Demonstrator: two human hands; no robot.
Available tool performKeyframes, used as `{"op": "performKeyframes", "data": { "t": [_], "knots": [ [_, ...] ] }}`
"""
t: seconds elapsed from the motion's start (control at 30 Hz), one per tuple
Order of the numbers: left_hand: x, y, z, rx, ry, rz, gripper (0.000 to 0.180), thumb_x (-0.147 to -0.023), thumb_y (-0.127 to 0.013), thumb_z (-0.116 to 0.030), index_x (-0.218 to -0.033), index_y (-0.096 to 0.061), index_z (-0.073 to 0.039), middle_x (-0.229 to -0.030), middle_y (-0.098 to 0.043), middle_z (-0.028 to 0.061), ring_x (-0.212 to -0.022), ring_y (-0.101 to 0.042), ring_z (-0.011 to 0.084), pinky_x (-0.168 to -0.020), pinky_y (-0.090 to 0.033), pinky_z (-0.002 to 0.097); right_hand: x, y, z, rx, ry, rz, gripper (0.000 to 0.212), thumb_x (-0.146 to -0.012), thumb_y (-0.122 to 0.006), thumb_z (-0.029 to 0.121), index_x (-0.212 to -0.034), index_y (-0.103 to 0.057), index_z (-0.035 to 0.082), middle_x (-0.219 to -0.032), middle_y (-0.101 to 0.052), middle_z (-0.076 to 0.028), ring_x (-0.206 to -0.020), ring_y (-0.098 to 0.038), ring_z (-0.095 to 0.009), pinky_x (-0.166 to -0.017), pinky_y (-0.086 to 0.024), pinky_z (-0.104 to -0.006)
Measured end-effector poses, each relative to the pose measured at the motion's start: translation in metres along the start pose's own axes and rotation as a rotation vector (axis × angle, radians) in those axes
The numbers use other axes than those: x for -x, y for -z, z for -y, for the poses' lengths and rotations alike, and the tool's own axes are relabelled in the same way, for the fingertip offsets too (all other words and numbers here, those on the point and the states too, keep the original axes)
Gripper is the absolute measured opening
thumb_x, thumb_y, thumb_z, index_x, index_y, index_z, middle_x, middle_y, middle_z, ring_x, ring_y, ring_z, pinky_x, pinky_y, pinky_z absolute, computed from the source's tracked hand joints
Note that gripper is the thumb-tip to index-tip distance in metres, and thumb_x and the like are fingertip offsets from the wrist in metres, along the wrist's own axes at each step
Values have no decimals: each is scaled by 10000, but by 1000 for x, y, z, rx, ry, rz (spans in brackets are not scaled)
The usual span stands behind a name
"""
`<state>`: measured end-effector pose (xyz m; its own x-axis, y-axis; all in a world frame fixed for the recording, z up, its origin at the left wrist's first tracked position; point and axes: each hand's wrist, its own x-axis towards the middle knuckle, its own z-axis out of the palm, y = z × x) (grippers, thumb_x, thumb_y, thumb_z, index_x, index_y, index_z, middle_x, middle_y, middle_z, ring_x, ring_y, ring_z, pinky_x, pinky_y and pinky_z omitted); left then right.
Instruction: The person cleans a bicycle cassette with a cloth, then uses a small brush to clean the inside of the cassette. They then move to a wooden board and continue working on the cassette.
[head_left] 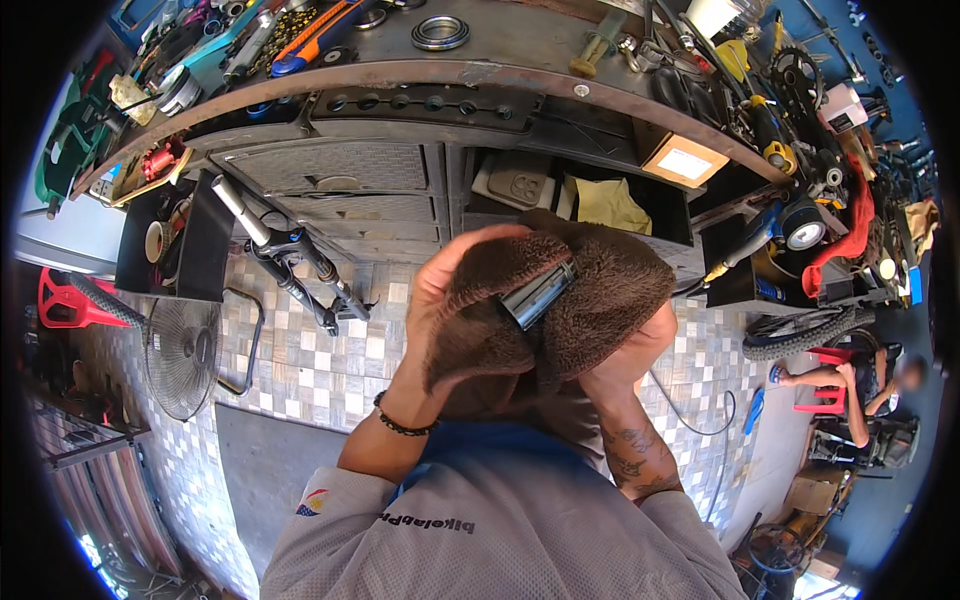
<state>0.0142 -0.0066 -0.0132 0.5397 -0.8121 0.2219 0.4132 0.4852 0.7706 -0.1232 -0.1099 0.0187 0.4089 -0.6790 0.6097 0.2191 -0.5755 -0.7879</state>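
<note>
Between my hands, in front of my chest, is a thick brown cloth (615,290) folded around a shiny metal cylindrical part (537,296). Only a short length of that part shows through the gap in the folds, so its kind is unclear. My left hand (432,285) grips the cloth from its left side, fingers mostly behind the fabric. On the other side, my right hand (640,350) is closed round the lower right of the cloth, its fingers largely covered. Both hands hold the bundle up, apart from the workbench (400,75) beyond it.
A bicycle suspension fork (290,255) stands left of the hands near drawers (330,170). On the bench lie a metal ring (440,33) and an orange and blue cutter (315,38). A fan (182,355) stands at left. A person (850,390) sits far right.
</note>
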Motion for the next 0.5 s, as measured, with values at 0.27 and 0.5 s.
{"op": "performKeyframes", "data": {
  "t": [0.27,0.5],
  "knots": [
    [-3,-5,8,655,235,-173,505,-1095,-408,-373,-1442,-499,-17,-1428,-572,154,-1341,-540,286,-1151,-444,451,3,-6,0,-122,-108,-161,425,-768,-851,35,-1146,-669,-40,-1058,-727,-67,-951,-684,-153,-882,-539,-303],
    [-6,-28,1,-6,-1,19,666,-891,-791,-334,-1404,-554,18,-1342,-627,109,-1224,-608,214,-1066,-465,352,-4,-5,0,75,57,-15,417,-759,-854,23,-1130,-677,-44,-1064,-730,-76,-961,-686,-146,-882,-531,-291]
  ]
}}
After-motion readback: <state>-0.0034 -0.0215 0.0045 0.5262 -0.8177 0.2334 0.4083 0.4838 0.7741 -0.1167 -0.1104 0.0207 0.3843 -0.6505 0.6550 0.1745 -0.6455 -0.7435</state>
